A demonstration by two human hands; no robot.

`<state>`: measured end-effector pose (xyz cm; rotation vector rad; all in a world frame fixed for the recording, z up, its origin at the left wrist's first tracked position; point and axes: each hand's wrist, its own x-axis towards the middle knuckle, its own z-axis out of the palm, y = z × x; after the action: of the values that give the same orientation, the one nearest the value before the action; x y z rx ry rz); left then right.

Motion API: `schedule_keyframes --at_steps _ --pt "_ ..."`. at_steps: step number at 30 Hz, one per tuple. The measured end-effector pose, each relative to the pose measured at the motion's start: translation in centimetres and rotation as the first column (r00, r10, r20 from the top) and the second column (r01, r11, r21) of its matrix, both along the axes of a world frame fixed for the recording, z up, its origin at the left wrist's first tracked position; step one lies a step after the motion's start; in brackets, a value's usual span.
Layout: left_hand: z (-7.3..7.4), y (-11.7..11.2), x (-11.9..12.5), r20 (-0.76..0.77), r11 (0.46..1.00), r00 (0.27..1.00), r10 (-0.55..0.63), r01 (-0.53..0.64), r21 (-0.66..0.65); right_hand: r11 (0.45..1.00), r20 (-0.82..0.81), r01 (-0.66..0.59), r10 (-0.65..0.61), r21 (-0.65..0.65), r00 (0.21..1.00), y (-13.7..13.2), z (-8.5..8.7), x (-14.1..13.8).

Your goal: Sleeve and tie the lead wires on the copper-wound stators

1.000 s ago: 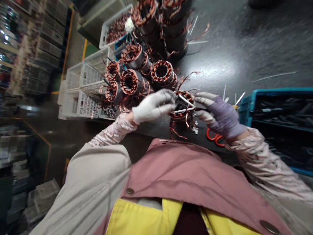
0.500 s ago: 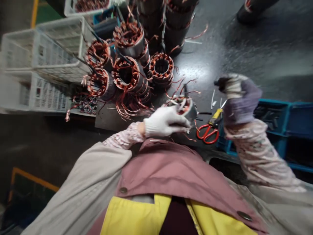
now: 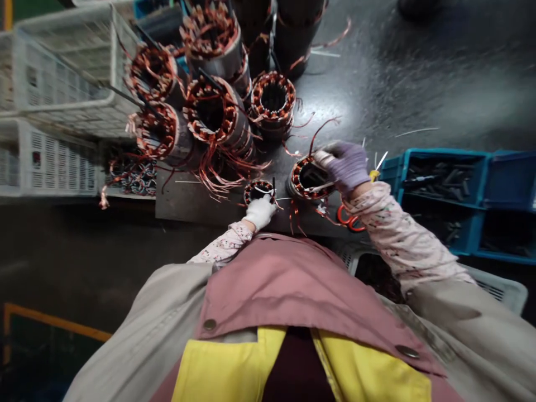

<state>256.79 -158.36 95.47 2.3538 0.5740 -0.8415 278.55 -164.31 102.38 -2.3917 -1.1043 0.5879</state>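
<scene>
My right hand (image 3: 343, 164), in a purple-palmed glove, grips the rim of a copper-wound motor stator (image 3: 310, 178) standing on the dark bench. White sleeving shows at its opening. My left hand (image 3: 260, 212), in a white glove, is pinching a smaller copper-wound ring (image 3: 258, 192) just left of it, and the glove hides the ring's near edge. Loose copper leads trail from both. Several more wound stators (image 3: 209, 111) stand close beyond my hands, and one (image 3: 272, 100) is nearest.
Red-handled scissors (image 3: 350, 220) lie partly under my right forearm. A yellow-handled tool (image 3: 374, 175) is beside a blue crate (image 3: 439, 178) of dark parts. White plastic crates (image 3: 54, 162) stand at the left, and tall dark stators (image 3: 293, 39) rise behind.
My left hand has let go of the large stator and moved left onto the small ring. My right hand has come down from its raised position onto the stator, now on the bench.
</scene>
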Motion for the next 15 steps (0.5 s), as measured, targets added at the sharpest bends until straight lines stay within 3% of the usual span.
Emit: schedule_keyframes --at_steps 2,4,6,9,12,15 --pt "1.0 -0.5 -0.1 0.005 1.000 1.000 -0.014 0.014 -0.007 0.984 -0.024 0.101 -0.099 0.146 0.995 -1.2 0.8 0.4" --pt "3.1 -0.1 -0.2 0.047 1.000 0.999 -0.023 0.023 -0.005 0.968 0.047 0.036 -0.050 0.249 0.998 -2.7 1.9 0.3" --pt "5.9 0.9 0.6 0.173 0.999 0.985 0.001 -0.009 0.044 0.972 0.147 -0.139 0.112 0.188 0.983 -4.0 2.4 -0.1" --pt "9.2 3.0 4.5 0.388 0.976 0.921 -0.046 -0.042 0.213 0.946 0.209 -0.325 0.322 -0.022 0.923 -5.1 1.9 -1.1" --pt "10.2 4.3 10.0 0.349 0.915 0.887 -0.303 0.168 0.367 0.912 0.254 -0.386 0.410 -0.140 0.876 -5.6 1.0 -1.8" --pt "9.8 4.6 13.5 0.223 0.839 0.840 -0.495 0.395 0.374 0.868 0.269 -0.457 0.496 -0.197 0.826 -6.2 0.4 -1.8"
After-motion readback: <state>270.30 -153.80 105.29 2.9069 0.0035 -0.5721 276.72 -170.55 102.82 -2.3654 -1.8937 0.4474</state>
